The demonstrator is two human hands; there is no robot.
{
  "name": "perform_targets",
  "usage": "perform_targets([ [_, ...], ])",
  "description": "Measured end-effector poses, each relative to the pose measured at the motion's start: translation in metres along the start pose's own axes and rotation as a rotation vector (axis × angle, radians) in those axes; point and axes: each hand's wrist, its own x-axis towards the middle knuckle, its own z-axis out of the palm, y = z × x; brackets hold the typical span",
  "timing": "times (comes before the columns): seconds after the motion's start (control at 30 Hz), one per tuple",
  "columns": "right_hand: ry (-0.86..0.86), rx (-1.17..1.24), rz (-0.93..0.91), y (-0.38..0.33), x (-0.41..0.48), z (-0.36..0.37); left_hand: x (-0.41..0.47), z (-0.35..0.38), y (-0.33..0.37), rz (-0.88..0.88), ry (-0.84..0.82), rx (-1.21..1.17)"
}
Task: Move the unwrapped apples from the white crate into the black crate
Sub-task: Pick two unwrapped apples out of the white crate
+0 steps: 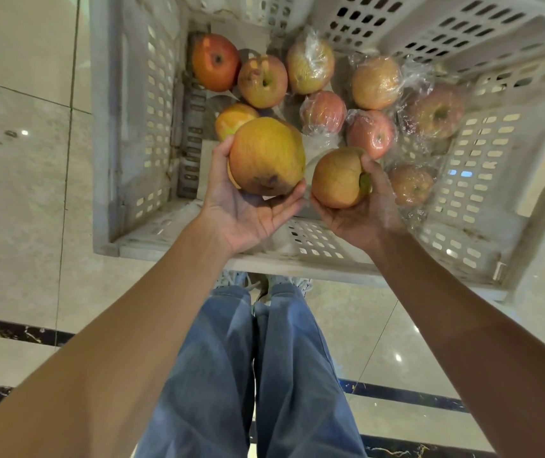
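Observation:
The white crate (132,133) stands on the floor in front of me, with apples inside. My left hand (244,209) holds a large yellow-orange unwrapped apple (266,157) above the crate's near side. My right hand (360,216) grips a smaller unwrapped apple (337,178) beside it. Three unwrapped apples lie at the crate's left: a red one (215,62), a blotched one (262,81) and a yellow one (233,119) partly behind my left hand's apple. Several apples wrapped in clear plastic (376,82) fill the right half. No black crate is in view.
A second white crate (462,24) sits tilted at the back right, over the first crate's far rim. Polished marble floor (23,180) with dark inlay strips surrounds the crate. My legs in blue jeans (248,375) stand just before its near wall.

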Motion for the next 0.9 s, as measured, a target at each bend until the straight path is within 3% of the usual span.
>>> perform_targets([
  [0.5,0.028,-0.065,0.015,-0.003,-0.012,0.007,0.0,0.002,-0.009,0.018,0.065,-0.053],
  [0.77,0.036,-0.337,-0.042,-0.008,-0.021,0.015,0.005,0.002,-0.004,0.11,0.139,-0.159],
  [0.9,-0.02,-0.422,-0.027,-0.005,-0.022,0.014,0.006,0.002,-0.006,0.13,0.092,-0.169],
])
